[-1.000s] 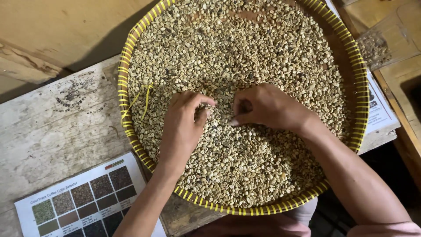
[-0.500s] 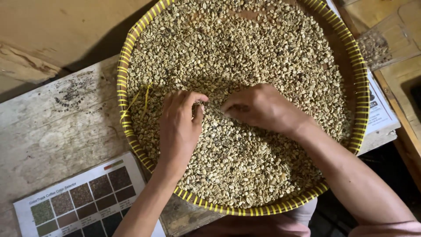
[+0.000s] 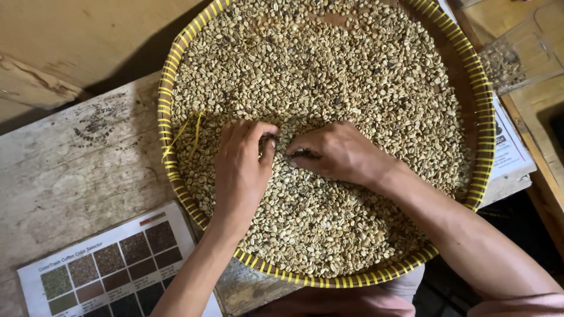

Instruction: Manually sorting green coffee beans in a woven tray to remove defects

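Observation:
A wide round woven tray with a yellow-wrapped rim (image 3: 166, 126) is heaped with pale green coffee beans (image 3: 329, 64). Both hands rest on the beans near the tray's middle. My left hand (image 3: 239, 167) has its fingers curled, thumb and forefinger pinched close together at the bean surface. My right hand (image 3: 339, 154) lies knuckles up, with its fingertips tucked into the beans just right of the left thumb. Whether either pinch holds a bean is hidden by the fingers.
The tray sits on a worn wooden table (image 3: 70, 170). A printed colour chart with bean photos (image 3: 111, 267) lies at the lower left. A clear plastic container (image 3: 520, 50) with darker beans stands at the upper right, over a paper sheet (image 3: 511, 149).
My right hand slid down and left, so its fingertips now meet the left thumb. My left hand shifted slightly left and its fingers curled lower onto the beans.

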